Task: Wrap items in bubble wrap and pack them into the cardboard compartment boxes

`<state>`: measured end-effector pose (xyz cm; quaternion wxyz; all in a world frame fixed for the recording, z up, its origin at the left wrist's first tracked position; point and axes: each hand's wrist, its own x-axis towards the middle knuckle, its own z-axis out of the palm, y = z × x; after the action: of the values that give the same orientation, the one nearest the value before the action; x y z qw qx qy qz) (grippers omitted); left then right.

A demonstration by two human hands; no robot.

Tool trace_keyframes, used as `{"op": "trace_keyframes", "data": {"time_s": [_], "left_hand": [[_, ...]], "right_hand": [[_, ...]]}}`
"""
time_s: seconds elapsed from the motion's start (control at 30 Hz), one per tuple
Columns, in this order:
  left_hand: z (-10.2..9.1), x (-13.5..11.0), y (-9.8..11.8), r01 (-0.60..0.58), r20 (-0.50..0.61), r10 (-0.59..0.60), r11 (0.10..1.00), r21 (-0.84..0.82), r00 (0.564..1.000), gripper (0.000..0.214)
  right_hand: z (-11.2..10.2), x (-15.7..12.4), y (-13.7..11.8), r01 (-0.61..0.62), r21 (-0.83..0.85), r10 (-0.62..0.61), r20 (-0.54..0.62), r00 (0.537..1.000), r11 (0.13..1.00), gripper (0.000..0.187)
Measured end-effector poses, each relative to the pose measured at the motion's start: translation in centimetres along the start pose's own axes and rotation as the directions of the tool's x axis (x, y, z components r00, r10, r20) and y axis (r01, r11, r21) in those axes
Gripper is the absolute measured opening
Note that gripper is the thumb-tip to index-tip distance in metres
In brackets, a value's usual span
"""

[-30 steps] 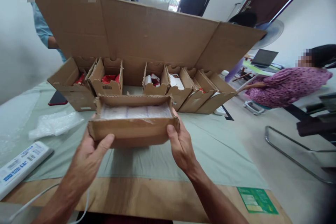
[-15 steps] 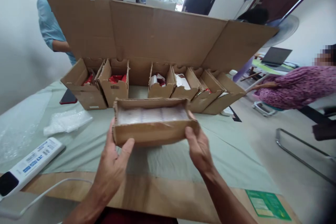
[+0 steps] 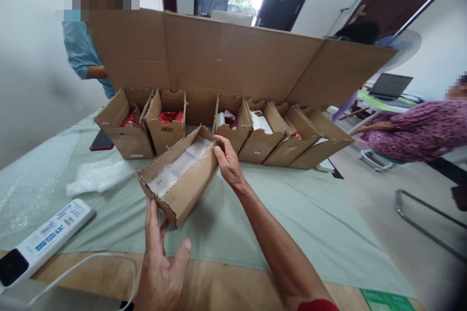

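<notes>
My right hand (image 3: 227, 165) grips the far end of a narrow open cardboard box (image 3: 180, 175) that holds clear plastic-wrapped white items. The box is turned lengthwise, its far end pointing at a gap in a row of similar small boxes (image 3: 166, 124) inside a big cardboard carton (image 3: 233, 58) with raised flaps. My left hand (image 3: 160, 262) is open under the box's near end, fingertips at or just below its near corner. The small boxes hold red and white packets.
A white power strip (image 3: 44, 243) with a cable lies at the left on the green cloth (image 3: 292, 214). Bubble wrap (image 3: 97, 175) and a dark phone (image 3: 101, 141) lie near the carton. A person in blue stands behind; a seated person in purple (image 3: 419, 129) is at right.
The box has swung from crosswise to lengthwise and moved toward the row. My left hand has let go of its end and opened below it; my right hand keeps hold.
</notes>
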<state>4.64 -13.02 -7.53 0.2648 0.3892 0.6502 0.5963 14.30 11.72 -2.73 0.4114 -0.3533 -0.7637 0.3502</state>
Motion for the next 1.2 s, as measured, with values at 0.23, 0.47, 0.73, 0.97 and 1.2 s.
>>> {"op": "trace_keyframes", "data": {"time_s": [0.23,0.47,0.73,0.97,1.2], "left_hand": [[-0.7,2.8,-0.1,0.061,-0.011,-0.062,0.994,-0.092,0.998,0.093],[0.1,1.4,-1.1,0.023,-0.030,-0.027,0.991,-0.135,0.999,0.087],[0.9,1.7,0.1,-0.038,-0.036,0.035,0.996,-0.082,0.999,0.082],[1.9,1.0,-1.0,-0.110,0.033,0.110,0.994,-0.024,0.993,0.081],[4.9,-0.2,0.4,-0.116,0.051,0.117,0.993,-0.026,0.992,0.077]], "right_hand": [[1.6,1.9,0.8,0.059,0.008,-0.058,-0.059,0.997,0.998,0.049],[3.0,-0.5,1.0,-0.018,-0.204,-0.015,-0.159,0.987,0.979,0.071],[5.4,-3.7,2.4,-0.052,-0.055,0.044,-0.140,0.989,0.997,0.062],[6.1,-2.7,2.2,-0.007,0.011,0.009,-0.194,0.981,1.000,0.061],[4.9,-1.1,3.8,0.020,0.137,0.002,-0.164,0.986,0.990,0.067]]}}
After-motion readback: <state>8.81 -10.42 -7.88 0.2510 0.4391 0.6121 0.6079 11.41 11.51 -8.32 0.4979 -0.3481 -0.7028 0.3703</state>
